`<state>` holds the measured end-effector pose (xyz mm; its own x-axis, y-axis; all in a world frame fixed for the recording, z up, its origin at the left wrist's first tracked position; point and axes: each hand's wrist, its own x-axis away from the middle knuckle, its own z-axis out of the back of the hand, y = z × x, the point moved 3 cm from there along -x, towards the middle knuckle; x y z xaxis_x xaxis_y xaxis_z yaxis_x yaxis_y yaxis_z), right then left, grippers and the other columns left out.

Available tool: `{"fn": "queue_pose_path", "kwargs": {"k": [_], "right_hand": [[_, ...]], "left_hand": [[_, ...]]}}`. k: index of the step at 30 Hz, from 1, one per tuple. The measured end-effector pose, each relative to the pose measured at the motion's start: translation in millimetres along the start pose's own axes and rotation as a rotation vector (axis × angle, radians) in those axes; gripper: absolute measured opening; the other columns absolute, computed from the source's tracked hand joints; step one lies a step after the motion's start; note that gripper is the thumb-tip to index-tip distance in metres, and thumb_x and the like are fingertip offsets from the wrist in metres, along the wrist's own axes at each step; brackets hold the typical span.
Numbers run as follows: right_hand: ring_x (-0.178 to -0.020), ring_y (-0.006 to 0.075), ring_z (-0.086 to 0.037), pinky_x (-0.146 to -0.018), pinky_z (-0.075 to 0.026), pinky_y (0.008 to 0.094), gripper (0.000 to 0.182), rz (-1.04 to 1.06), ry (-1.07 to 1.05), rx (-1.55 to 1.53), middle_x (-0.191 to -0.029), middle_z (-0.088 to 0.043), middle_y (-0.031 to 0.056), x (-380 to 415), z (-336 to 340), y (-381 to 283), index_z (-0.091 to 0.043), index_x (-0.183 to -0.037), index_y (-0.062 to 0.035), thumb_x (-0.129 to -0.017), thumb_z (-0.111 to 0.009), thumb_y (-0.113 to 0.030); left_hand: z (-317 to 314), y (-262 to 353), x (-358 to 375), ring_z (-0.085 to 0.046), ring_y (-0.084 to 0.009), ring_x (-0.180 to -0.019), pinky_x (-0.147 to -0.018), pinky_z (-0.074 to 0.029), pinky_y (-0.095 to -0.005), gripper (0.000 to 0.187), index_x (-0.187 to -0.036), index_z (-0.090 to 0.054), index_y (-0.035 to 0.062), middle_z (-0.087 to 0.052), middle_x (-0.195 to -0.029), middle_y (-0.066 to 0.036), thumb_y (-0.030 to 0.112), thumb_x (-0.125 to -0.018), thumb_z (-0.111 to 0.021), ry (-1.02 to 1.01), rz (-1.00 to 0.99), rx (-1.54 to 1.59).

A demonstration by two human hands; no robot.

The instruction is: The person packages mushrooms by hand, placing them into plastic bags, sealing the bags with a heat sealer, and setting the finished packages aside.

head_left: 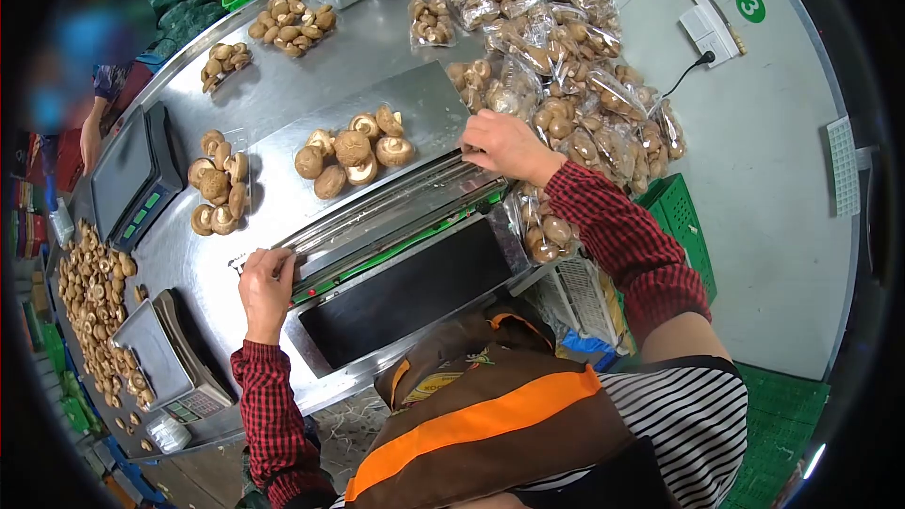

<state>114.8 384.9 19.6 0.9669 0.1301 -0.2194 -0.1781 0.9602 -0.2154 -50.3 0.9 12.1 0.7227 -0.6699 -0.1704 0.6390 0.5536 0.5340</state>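
Note:
In front of me stands a wrapping machine with long metal bars (377, 219), a green strip and a black plate (405, 292). My left hand (267, 287) is closed in a pinch at the bars' left end. At their right end, my right hand (509, 143) pinches too, beside the bagged mushrooms. Clear film (452, 190) shows as shiny streaks between the hands, and both seem to grip its edge, which is hard to see. Just beyond the bars, a group of loose brown mushrooms (353, 148) lies on the flat metal surface, some caps up, some stems up.
More mushroom piles (219, 181) lie left and at the back. Bagged mushrooms (566, 66) are heaped at right. Two scales (137, 174) and scattered mushrooms (94, 302) occupy the left side. A green crate (683, 226) stands lower right. Another person's hand (91, 139) is at far left.

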Motion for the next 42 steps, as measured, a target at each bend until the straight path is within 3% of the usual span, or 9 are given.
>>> {"fn": "queue_pose_path", "kwargs": {"k": [6, 12, 19, 22, 26, 31, 35, 37, 42], "right_hand": [[-0.089, 0.0238, -0.056, -0.073, -0.049, 0.0373, 0.026, -0.01, -0.027, -0.066, -0.088, -0.056, 0.0018, 1.7, 5.8, -5.2, -0.06, -0.084, -0.0114, -0.066, -0.078, -0.019], [-0.089, 0.0213, -0.055, -0.072, -0.048, 0.0349, 0.025, 0.39, -0.147, 0.011, -0.088, -0.054, 0.0009, -17.4, -4.9, -10.4, -0.058, -0.084, -0.0122, -0.068, -0.075, -0.02], [-0.083, 0.0201, -0.056, -0.069, -0.048, 0.0332, 0.01, 0.604, -0.13, 0.066, -0.078, -0.053, 0.0007, -24.3, -15.3, -5.4, -0.058, -0.081, -0.0104, -0.077, -0.061, -0.02], [-0.08, 0.02, -0.056, -0.066, -0.049, 0.0326, 0.009, 0.64, -0.079, 0.057, -0.076, -0.053, 0.0007, -21.8, -15.4, -5.3, -0.058, -0.079, -0.0106, -0.076, -0.061, -0.019], [-0.08, 0.0205, -0.057, -0.065, -0.049, 0.0329, 0.01, 0.59, -0.138, 0.046, -0.075, -0.054, 0.0012, -18.1, -18.9, -6.2, -0.059, -0.079, -0.0098, -0.076, -0.062, -0.019], [-0.082, 0.0223, -0.058, -0.068, -0.051, 0.0359, 0.016, 0.278, -0.126, -0.073, -0.076, -0.054, 0.0021, -16.2, -20.1, -8.8, -0.057, -0.076, -0.0103, -0.074, -0.068, -0.022], [-0.082, 0.022, -0.057, -0.069, -0.051, 0.036, 0.019, 0.233, -0.09, -0.107, -0.076, -0.054, 0.0016, -21.7, -9.8, -17.7, -0.056, -0.072, -0.0111, -0.074, -0.07, -0.024], [-0.082, 0.022, -0.057, -0.069, -0.051, 0.0361, 0.017, 0.339, -0.122, -0.024, -0.076, -0.054, 0.0015, -26.3, -12.5, -22.2, -0.056, -0.07, -0.0108, -0.074, -0.068, -0.021], [-0.08, 0.022, -0.057, -0.065, -0.05, 0.0362, 0.014, 0.357, -0.104, 0.003, -0.075, -0.054, 0.0021, -17.7, -20.8, -24.2, -0.054, -0.068, -0.0098, -0.075, -0.064, -0.017]], "left_hand": [[-3.4, -1.2, 4.0, -0.056, -0.0237, -0.064, -0.061, -0.046, -0.034, 0.008, -0.085, -0.069, 0.0019, -0.058, -0.07, -0.009, 0.007, -0.079, -0.073, 0.04, 0.042, -0.018], [-5.9, -3.9, 4.0, -0.057, -0.024, -0.064, -0.061, -0.046, -0.0341, 0.008, -0.084, -0.069, 0.0011, -0.059, -0.069, -0.01, 0.007, -0.079, -0.073, 0.067, 0.067, -0.013], [-4.4, -3.9, 1.5, -0.055, -0.0244, -0.062, -0.059, -0.045, -0.0348, 0.008, -0.084, -0.068, 0.0006, -0.057, -0.067, -0.01, 0.007, -0.08, -0.072, 0.057, 0.073, -0.014], [-4.0, -2.7, 1.2, -0.055, -0.0242, -0.061, -0.058, -0.045, -0.0349, 0.008, -0.083, -0.068, 0.0005, -0.056, -0.067, -0.01, 0.007, -0.08, -0.072, 0.044, 0.09, -0.026], [-3.2, -0.3, -1.1, -0.055, -0.024, -0.061, -0.059, -0.045, -0.035, 0.009, -0.083, -0.068, 0.0001, -0.056, -0.067, -0.01, 0.007, -0.08, -0.072, 0.053, 0.082, -0.017], [-4.3, 0.6, -1.2, -0.056, -0.024, -0.062, -0.059, -0.045, -0.0346, 0.01, -0.084, -0.068, -0.0003, -0.057, -0.068, -0.011, 0.007, -0.08, -0.072, 0.07, 0.088, -0.018], [-5.4, 2.4, 0.5, -0.056, -0.0237, -0.061, -0.059, -0.045, -0.0341, 0.01, -0.085, -0.069, -0.0006, -0.059, -0.069, -0.011, 0.007, -0.08, -0.072, 0.082, 0.138, 0.011], [-6.7, 0.2, 0.4, -0.057, -0.0235, -0.061, -0.059, -0.046, -0.0339, 0.01, -0.085, -0.069, -0.0008, -0.059, -0.069, -0.011, 0.007, -0.08, -0.072, 0.086, 0.158, 0.033], [-7.1, -2.1, 2.8, -0.058, -0.0238, -0.059, -0.059, -0.046, -0.0336, 0.01, -0.085, -0.069, -0.0008, -0.061, -0.071, -0.012, 0.008, -0.081, -0.072, 0.09, 0.189, 0.048]]}}
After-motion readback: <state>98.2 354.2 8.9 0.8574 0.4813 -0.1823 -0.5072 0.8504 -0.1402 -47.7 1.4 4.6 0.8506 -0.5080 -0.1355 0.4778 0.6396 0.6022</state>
